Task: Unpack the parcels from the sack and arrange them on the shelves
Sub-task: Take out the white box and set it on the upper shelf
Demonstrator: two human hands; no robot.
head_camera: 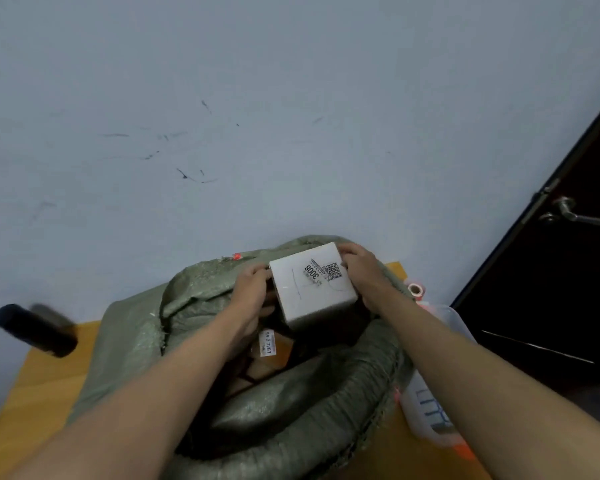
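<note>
Pale wall (222,98) behind; dark door (568,271) at right. On the orange table (42,393), green woven sack (291,403) with rolled-down rim, mouth open, brown parcels (269,355) inside. White box parcel (312,285) raised above the sack mouth, gripped on opposite sides by left hand (252,289) and right hand (362,271), fingers curled round its edges

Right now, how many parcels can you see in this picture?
2 for sure. A white box is held between the left hand and right hand above the sack. A brown parcel lies inside, under it. More may be hidden deeper.
</note>
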